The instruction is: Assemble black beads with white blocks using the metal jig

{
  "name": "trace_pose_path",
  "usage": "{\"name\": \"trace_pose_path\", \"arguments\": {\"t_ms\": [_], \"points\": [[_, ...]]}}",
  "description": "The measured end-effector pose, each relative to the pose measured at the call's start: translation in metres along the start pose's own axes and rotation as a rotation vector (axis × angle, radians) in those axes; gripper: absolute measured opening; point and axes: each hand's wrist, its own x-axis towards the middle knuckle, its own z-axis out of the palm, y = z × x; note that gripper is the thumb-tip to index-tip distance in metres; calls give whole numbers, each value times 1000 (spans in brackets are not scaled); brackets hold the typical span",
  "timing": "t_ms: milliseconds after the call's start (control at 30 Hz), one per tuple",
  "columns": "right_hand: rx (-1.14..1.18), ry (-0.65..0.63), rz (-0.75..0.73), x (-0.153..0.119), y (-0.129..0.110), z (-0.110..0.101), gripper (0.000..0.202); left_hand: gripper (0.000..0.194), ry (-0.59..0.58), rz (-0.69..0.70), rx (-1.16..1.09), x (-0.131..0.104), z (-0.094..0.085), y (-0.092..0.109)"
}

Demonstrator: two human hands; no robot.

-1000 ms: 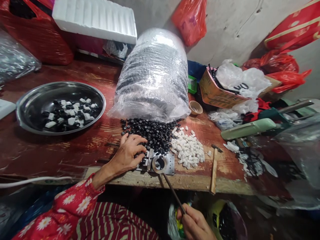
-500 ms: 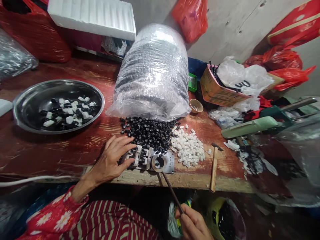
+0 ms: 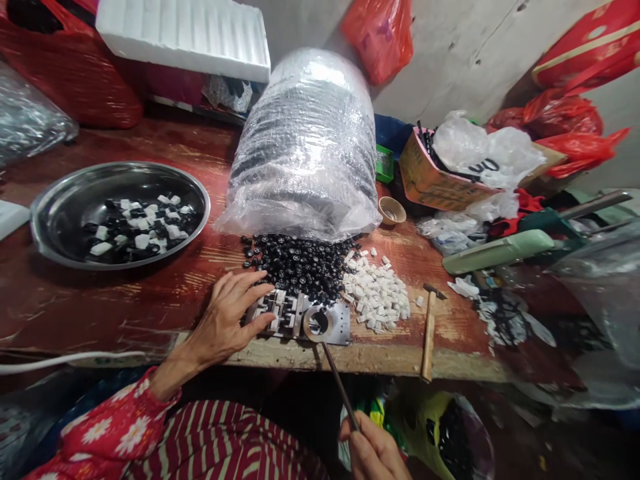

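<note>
A metal jig (image 3: 285, 313) with blocks and clamps lies along the table's front edge. At its right part sits a round metal ring (image 3: 318, 323), from which a dark metal rod (image 3: 339, 387) slants down towards me. My right hand (image 3: 373, 447) is closed round the lower end of this rod. My left hand (image 3: 233, 310) is at the left end of the jig, fingers stretched and thumb apart, spanning its corner; contact is hard to make out. Directly behind the jig lies a heap of small black round parts (image 3: 305, 263), and beside it a pile of white plastic pieces (image 3: 377, 293).
A steel basin (image 3: 65, 257) with black and white parts stands left. A large plastic-wrapped bundle (image 3: 305, 133) rises behind the heaps. To the right lie a hammer (image 3: 429, 337), a small bowl (image 3: 393, 211) and a cardboard box (image 3: 440, 180). A bucket (image 3: 435, 433) stands below the edge.
My right hand and the rod's lower end have shifted slightly left. The left hand keeps its place at the jig. The view has moved a little.
</note>
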Motion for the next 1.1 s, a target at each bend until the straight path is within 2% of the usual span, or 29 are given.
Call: {"name": "trace_pose_path", "arguments": {"t_ms": [100,200,333,500,633,733,867,1033,1100], "points": [[-20,-69,-18,3,-2,-15,65,25,15,27,-61,17,0,8],[-46,-92,-40,3,-7,-26,64,19,-79,74,-61,35,5,12],[-57,-46,-51,0,-14,-33,59,15,-177,118,-88,52,9,13],[-106,-57,-66,4,-21,-51,60,12,-199,176,-133,59,11,9],[-125,-130,-64,11,-28,-73,58,14,-152,159,-150,59,14,7],[-137,-142,-71,13,-31,-80,56,17,-149,139,-163,59,15,7],[-157,-97,-77,9,-29,-66,59,17,-155,143,-185,61,15,6],[-20,-44,-77,2,-13,-19,60,17,-173,157,-138,55,10,2],[31,-17,-72,0,-6,-1,61,17,-137,145,-123,47,4,-1]]}}
